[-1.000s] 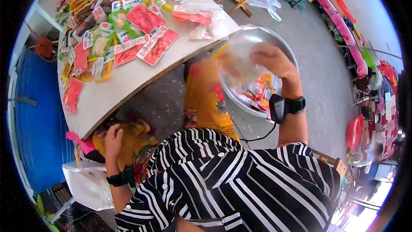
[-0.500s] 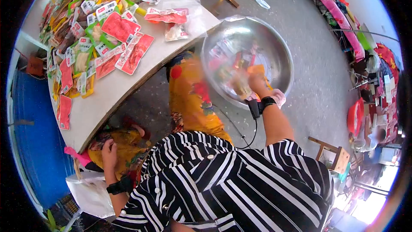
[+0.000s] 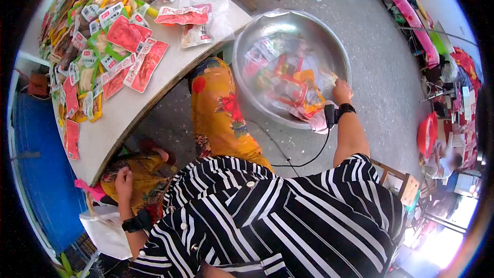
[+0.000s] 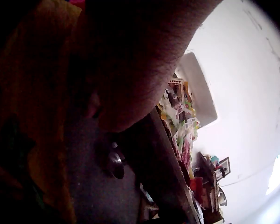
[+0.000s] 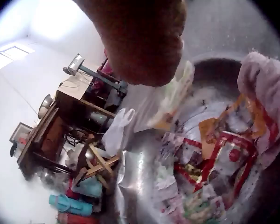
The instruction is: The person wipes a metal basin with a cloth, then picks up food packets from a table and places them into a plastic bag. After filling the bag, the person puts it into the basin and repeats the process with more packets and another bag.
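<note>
My right hand is at the right rim of a wide metal basin, fingers curled. It pinches a blurred clear plastic packet, which hangs below the fingers over the basin in the right wrist view. Inside the basin lie several packets, among them a red-edged packet and an orange packet. A pink cloth drapes over the basin's rim. On my thigh, beside the table edge, rests my left hand, loosely curled with nothing in it; its wrist view is dark.
The pale table at left bears a big heap of sealed food packets. Near its right corner lie a clear bag and a red packet. A black cable runs from the right wrist. A wooden stool stands at right.
My right hand has gone from above the basin, with a blurred packet, down to the basin's near side, then to its right rim. The left hand stays on the thigh. The head view has shifted.
</note>
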Demonstrator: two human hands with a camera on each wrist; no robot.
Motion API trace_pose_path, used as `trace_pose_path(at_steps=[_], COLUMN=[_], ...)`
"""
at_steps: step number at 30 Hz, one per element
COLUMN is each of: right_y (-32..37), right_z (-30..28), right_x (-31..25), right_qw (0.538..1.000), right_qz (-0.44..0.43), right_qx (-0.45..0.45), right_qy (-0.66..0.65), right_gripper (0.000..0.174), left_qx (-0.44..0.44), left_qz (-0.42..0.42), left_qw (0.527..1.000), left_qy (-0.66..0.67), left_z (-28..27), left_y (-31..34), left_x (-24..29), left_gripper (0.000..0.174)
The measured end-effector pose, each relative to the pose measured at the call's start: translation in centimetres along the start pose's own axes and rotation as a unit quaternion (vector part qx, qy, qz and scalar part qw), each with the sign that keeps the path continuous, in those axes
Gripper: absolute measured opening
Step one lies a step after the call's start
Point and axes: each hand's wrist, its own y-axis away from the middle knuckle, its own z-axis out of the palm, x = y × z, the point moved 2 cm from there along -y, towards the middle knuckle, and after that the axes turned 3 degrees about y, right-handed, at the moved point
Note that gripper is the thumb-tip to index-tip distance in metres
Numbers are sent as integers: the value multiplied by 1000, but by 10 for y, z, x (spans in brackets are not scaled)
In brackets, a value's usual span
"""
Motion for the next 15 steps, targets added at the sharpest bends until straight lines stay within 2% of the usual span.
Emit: trace_pose_path(at_steps=[4,6,7,8,9,10,11,13,14,15], right_y=[35,31,33,62,50,46,40,56,64,86], right_z=[7,45,65,11,62,88,109,106,109,92], right_x=[-7,-9,-8,-38,-36,-44,-43,-76,-92,-112], right_qw=[996,985,981,974,963,938,951,960,950,932], right_qz=[62,-33,-53,-100,-170,-238,-233,-220,-290,-333], right_qx=[-68,-165,-185,-202,-178,-151,-158,-172,-112,-59], right_qy=[-9,-35,-18,16,108,199,125,-24,-40,-134], right_gripper=[25,25,27,26,26,27,25,22,23,24], left_qx=[0,5,28,52,76,98,121,172,197,218], left_qz=[-13,-17,-7,4,14,20,25,19,9,0], left_qw=[1000,999,999,998,996,995,992,984,980,976], left_qy=[13,33,35,37,38,6,-25,-43,-30,-18], left_z=[-1,-3,-6,-9,-12,-17,-23,-30,-33,-38], left_y=[-1,1,2,5,8,11,14,23,28,33], left_x=[-2,-4,-5,-6,-7,-8,-9,-21,-33,-44], left_gripper=[20,20,20,21,21,21,21,22,23,24])
